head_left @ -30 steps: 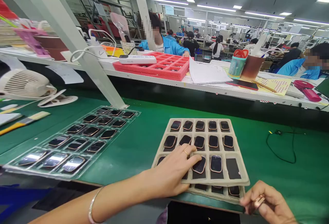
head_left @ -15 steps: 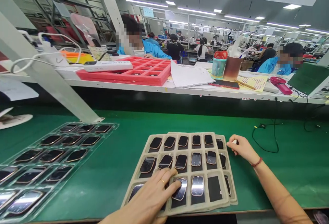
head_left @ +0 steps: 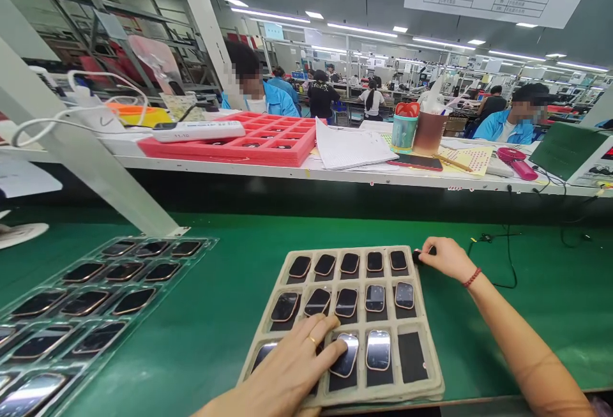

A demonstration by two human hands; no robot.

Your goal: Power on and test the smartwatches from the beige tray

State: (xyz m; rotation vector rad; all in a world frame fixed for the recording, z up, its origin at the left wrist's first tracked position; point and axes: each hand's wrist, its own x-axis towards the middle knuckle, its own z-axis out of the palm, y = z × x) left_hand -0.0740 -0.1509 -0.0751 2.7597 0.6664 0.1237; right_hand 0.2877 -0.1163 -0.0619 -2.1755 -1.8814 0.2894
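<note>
A beige molded tray (head_left: pixel 360 321) of smartwatches sits on the green bench, stacked on another tray whose edge barely shows. Each pocket holds a dark-faced watch with a gold-toned rim, except the front right pocket (head_left: pixel 412 356), where only a black pad shows. My left hand (head_left: pixel 297 363) lies over the tray's front left part, fingers outstretched, with the thumb on the face of one watch (head_left: pixel 347 359). At the tray's back right corner, my right hand (head_left: pixel 445 257) pinches a small dark object (head_left: pixel 417 256), too hidden to name.
A clear plastic tray (head_left: pixel 143 299) of watches lies at left beside a slanted white post (head_left: pixel 119 181). Across the back, a shelf carries a red foam tray (head_left: pixel 230 152), papers (head_left: pixel 349 145), cups (head_left: pixel 405 133) and a pink fan (head_left: pixel 517 163). A cable (head_left: pixel 512 257) lies at right. Co-workers sit beyond.
The top tray has shifted right over the lower one, now nearly lined up, with my left hand moving along on it. My right hand now touches the back right corner; a dark object shows at its fingers.
</note>
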